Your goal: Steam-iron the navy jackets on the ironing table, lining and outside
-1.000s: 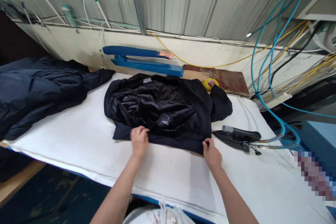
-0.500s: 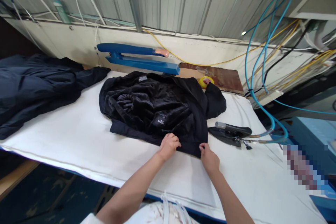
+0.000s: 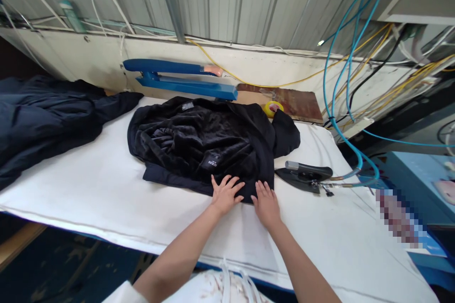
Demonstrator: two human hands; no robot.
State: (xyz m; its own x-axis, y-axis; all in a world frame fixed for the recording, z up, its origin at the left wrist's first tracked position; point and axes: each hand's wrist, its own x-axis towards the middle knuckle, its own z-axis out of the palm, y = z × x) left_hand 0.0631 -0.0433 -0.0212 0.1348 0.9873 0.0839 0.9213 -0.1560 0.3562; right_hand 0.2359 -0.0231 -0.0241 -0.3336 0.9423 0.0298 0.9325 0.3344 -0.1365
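A black jacket lies spread on the white-covered table, its plush lining facing up and a "GUESS" label showing inside. My left hand rests on its near edge with the fingers spread wide. Flat on the near right corner of the same garment is my right hand, fingers stretched out and thumb apart. Just right of the jacket sits a black steam iron, joined to blue hoses; neither hand touches it.
Another dark garment covers the table's left end. Along the back stand a blue sleeve board, a brown board and a yellow tape roll. Blue hoses hang at the right, near a blue box.
Both hands have gone from pinching the jacket's near edge to lying flat on it with fingers extended. The right hand has shifted left. The whole view has moved slightly.
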